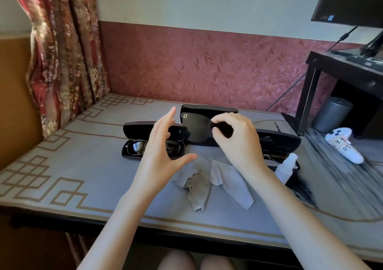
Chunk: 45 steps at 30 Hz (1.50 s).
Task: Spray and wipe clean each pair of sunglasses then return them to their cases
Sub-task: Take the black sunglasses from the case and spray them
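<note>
The right hand holds the black sunglasses up in the air, above the desk. Its fingers pinch the glasses near the middle, at the nose part. The left hand is open beside the glasses, with the thumb out wide and nothing in it. Its fingertips are very near the left edge of the glasses, but I cannot tell if they touch.

The left case lies open on the desk with a second pair resting in it. The right case is open too, and mostly hidden behind the right arm. A gray cloth and another cloth lie crumpled just under the hands. The white spray bottle lies to the right, near the right case.

It looks like the glasses are being made ready for cleaning. To do this well, the left hand should take the frame by its edge, not by the dark lens, so no finger marks are left. Then the right hand can let go and reach for the spray bottle. A little spray on each lens should be enough. The cloth should rub softly, and the grip should be gentle, because the thin arms can bend.
</note>
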Motion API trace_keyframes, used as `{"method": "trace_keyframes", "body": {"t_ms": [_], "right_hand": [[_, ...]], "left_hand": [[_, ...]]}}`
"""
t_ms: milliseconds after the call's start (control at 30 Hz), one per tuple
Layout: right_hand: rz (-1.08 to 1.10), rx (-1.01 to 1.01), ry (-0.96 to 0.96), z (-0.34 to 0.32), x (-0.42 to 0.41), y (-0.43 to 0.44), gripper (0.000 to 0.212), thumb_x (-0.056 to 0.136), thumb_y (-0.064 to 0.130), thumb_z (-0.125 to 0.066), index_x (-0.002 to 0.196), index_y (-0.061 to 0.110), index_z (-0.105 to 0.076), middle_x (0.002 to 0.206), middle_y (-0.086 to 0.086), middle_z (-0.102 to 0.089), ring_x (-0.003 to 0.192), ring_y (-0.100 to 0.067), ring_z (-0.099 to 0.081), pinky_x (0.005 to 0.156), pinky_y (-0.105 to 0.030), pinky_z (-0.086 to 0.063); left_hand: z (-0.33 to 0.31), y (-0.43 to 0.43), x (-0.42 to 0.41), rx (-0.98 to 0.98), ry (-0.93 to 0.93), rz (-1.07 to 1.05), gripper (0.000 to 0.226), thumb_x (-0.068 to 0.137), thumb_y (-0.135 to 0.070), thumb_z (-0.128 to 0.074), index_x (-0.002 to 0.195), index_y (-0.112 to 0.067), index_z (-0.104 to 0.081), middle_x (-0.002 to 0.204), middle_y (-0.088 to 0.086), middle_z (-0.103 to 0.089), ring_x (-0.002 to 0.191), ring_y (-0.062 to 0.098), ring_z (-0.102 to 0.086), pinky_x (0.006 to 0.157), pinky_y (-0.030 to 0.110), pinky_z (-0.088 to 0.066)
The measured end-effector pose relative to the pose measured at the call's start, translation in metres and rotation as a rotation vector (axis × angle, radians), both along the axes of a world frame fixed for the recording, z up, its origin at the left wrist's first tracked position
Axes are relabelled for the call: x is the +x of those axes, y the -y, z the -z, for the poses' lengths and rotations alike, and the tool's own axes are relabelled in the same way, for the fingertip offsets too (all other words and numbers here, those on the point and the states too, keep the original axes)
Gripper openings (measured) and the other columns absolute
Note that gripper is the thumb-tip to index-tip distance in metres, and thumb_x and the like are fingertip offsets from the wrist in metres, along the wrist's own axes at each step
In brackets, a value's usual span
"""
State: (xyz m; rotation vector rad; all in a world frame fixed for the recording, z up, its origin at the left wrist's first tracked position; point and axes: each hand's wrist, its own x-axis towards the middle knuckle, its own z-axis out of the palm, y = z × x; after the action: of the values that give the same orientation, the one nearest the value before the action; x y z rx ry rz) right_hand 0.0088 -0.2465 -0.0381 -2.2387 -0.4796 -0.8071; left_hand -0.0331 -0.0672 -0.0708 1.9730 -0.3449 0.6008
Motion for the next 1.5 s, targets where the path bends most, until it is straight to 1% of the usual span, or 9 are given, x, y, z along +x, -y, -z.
{"method": "trace_keyframes", "body": {"t_ms": [167,467,633,700,933,1067,1200,1333,1500], "right_hand": [[-0.116,-0.039,-0.129,-0.003,-0.024,0.003,0.015,0.082,0.005,-0.068,0.093,0.013,-0.073,0.090,0.004,-0.071,0.093,-0.021,-0.063,0.090,-0.037,-0.048],[-0.167,0.011,-0.202,0.001,-0.040,0.009,0.015,0.083,0.007,-0.069,0.094,0.017,-0.073,0.092,0.006,-0.069,0.096,-0.016,-0.062,0.087,-0.040,-0.050],[-0.279,0.064,-0.349,-0.002,-0.046,0.033,0.047,0.082,0.026,-0.076,0.125,0.031,-0.057,0.123,0.025,-0.056,0.118,0.012,-0.048,0.096,-0.002,-0.031],[-0.326,0.104,-0.448,-0.001,-0.047,0.045,0.061,0.079,0.028,-0.078,0.130,0.039,-0.048,0.128,0.029,-0.052,0.120,0.016,-0.045,0.099,-0.002,-0.031],[-0.586,0.482,-0.507,0.005,-0.041,0.052,0.059,0.065,0.009,-0.085,0.117,0.017,-0.057,0.115,0.002,-0.068,0.111,-0.012,-0.064,0.096,-0.026,-0.048],[-0.665,0.571,-0.507,0.011,-0.040,0.050,0.066,0.060,0.026,-0.090,0.116,0.016,-0.056,0.120,-0.006,-0.069,0.115,-0.022,-0.063,0.100,-0.035,-0.049],[-0.742,0.736,-0.527,0.011,-0.044,0.042,0.076,0.055,0.038,-0.091,0.115,0.011,-0.056,0.116,-0.014,-0.069,0.112,-0.024,-0.065,0.091,-0.030,-0.051],[-0.781,0.868,-0.562,0.012,-0.047,0.035,0.076,0.051,0.043,-0.093,0.111,0.013,-0.058,0.097,0.003,-0.069,0.093,-0.013,-0.064,0.083,-0.021,-0.050],[-0.756,0.914,-0.552,0.012,-0.046,0.032,0.075,0.047,0.048,-0.093,0.108,0.016,-0.064,0.101,-0.002,-0.069,0.099,-0.020,-0.064,0.086,-0.027,-0.052]], "left_hand": [[-0.006,0.004,-0.011,0.079,0.029,0.042,0.084,0.070,-0.022,-0.083,0.141,-0.032,-0.038,0.134,-0.020,-0.048,0.128,-0.003,-0.042,0.105,0.016,-0.036],[-0.006,0.001,-0.024,0.161,0.073,0.028,0.066,0.066,-0.033,-0.083,0.125,-0.028,-0.055,0.120,-0.020,-0.056,0.116,-0.003,-0.051,0.097,0.015,-0.042],[-0.009,-0.005,-0.033,0.067,0.079,0.028,0.061,0.064,-0.034,-0.080,0.121,-0.024,-0.058,0.113,-0.016,-0.059,0.110,-0.001,-0.055,0.090,0.009,-0.041],[-0.010,-0.011,-0.036,-0.004,0.055,0.026,0.061,0.062,-0.033,-0.080,0.119,-0.028,-0.058,0.111,-0.018,-0.060,0.109,-0.002,-0.054,0.089,0.006,-0.039],[-0.016,-0.014,-0.042,-0.109,-0.016,0.069,0.060,0.059,-0.026,-0.084,0.115,-0.030,-0.060,0.111,-0.022,-0.064,0.110,-0.002,-0.057,0.091,0.007,-0.041],[-0.017,-0.013,-0.045,-0.234,-0.070,0.148,0.061,0.057,-0.017,-0.082,0.113,-0.025,-0.059,0.108,-0.023,-0.066,0.106,-0.002,-0.061,0.086,0.009,-0.045],[-0.013,-0.011,-0.045,-0.330,-0.124,0.212,0.063,0.056,-0.028,-0.085,0.112,-0.021,-0.056,0.107,-0.017,-0.067,0.105,0.002,-0.062,0.078,0.014,-0.049],[-0.015,-0.008,-0.045,-0.392,-0.152,0.235,0.067,0.047,-0.038,-0.084,0.107,-0.021,-0.058,0.099,-0.018,-0.069,0.096,-0.001,-0.065,0.075,0.013,-0.050],[-0.018,-0.007,-0.045,-0.404,-0.173,0.223,0.076,0.040,-0.062,-0.086,0.102,-0.026,-0.060,0.098,-0.018,-0.069,0.096,0.001,-0.065,0.080,0.015,-0.050]]}}
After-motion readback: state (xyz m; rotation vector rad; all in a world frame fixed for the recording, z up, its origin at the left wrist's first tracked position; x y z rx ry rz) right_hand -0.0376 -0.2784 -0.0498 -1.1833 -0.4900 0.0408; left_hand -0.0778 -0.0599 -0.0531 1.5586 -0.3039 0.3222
